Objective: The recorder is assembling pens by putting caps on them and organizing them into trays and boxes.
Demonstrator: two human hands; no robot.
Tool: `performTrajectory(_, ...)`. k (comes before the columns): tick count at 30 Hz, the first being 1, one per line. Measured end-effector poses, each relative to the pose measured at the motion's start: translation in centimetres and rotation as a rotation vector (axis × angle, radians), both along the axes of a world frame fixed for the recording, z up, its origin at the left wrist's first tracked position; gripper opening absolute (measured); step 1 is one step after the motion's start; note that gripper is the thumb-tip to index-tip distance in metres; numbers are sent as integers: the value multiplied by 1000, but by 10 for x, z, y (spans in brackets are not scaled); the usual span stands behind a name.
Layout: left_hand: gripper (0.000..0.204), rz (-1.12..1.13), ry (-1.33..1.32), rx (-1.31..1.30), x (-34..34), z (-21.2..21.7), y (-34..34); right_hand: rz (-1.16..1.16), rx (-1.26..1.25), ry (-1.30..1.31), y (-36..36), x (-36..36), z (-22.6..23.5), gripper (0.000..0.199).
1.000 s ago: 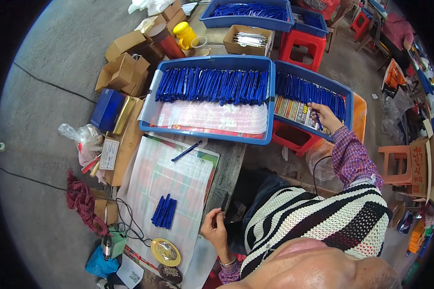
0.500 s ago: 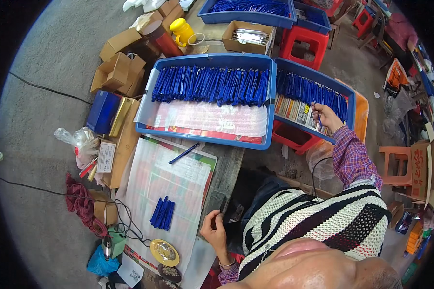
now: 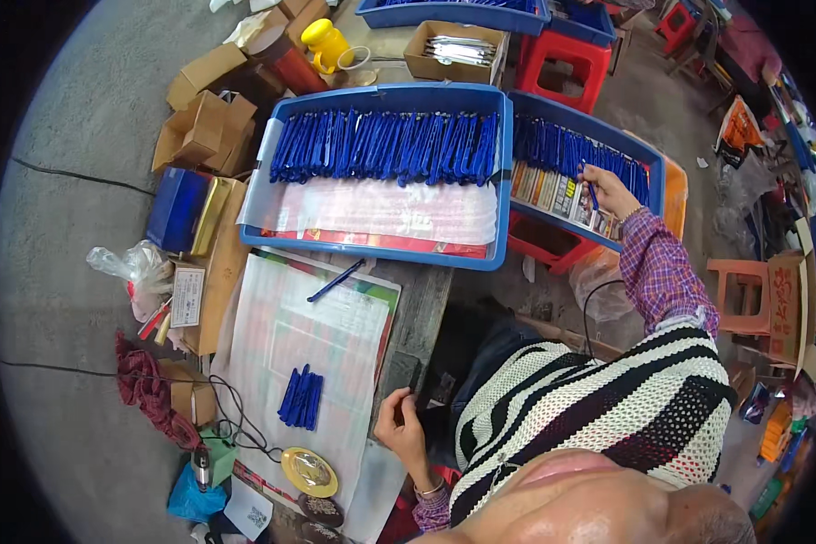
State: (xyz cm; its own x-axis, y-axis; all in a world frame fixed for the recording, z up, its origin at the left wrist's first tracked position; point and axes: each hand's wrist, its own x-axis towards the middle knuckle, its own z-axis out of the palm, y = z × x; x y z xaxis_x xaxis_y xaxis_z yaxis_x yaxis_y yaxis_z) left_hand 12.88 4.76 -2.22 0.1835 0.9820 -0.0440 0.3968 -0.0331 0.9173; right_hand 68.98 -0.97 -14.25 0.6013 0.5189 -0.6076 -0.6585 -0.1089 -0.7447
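Note:
My right hand point(image 3: 610, 193) is over the smaller blue tray point(image 3: 641, 143) at the right, its fingers closed round a slim blue pen-like stick point(image 3: 593, 196). Beside it stands a packed row of similar blue sticks point(image 3: 548, 145). At the table's near edge rests my left hand point(image 3: 401, 429), fingers curled, with nothing visible in them. On the sheet to its left lies a small bundle of blue sticks point(image 3: 300, 398). One single blue stick point(image 3: 335, 281) lies higher up on the same sheet. A large blue tray point(image 3: 372, 252) holds another long row of sticks point(image 3: 381, 147).
Behind the large tray are a carton of white sticks point(image 3: 453, 52) and a yellow jug point(image 3: 325, 45). A gold oval dish point(image 3: 309, 472) and a black cable point(image 3: 236, 412) lie at the table's lower left. Red stools point(image 3: 567, 68) and an orange stool point(image 3: 742, 295) stand to the right.
My right hand has drawn slightly back from the row, and the blue stick in it now shows more plainly. My left hand has stayed at the table edge. The whole view has shifted slightly.

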Motion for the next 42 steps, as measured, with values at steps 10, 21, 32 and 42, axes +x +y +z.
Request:
performTrajectory(10,10,62,-13,-92,8,7,-2,165,117,-175,-2,28,-9,6)
performTrajectory(21,9,97,53,-99,7,5,-1,18,-203,-277,-1,39,5,54)
performTrajectory(32,9,120,57,-70,8,5,-3,78,-244,-563,68,48,-18,38)
performTrajectory(42,9,70,147,25,15,15,3,341,-222,-609,103,95,-82,45)
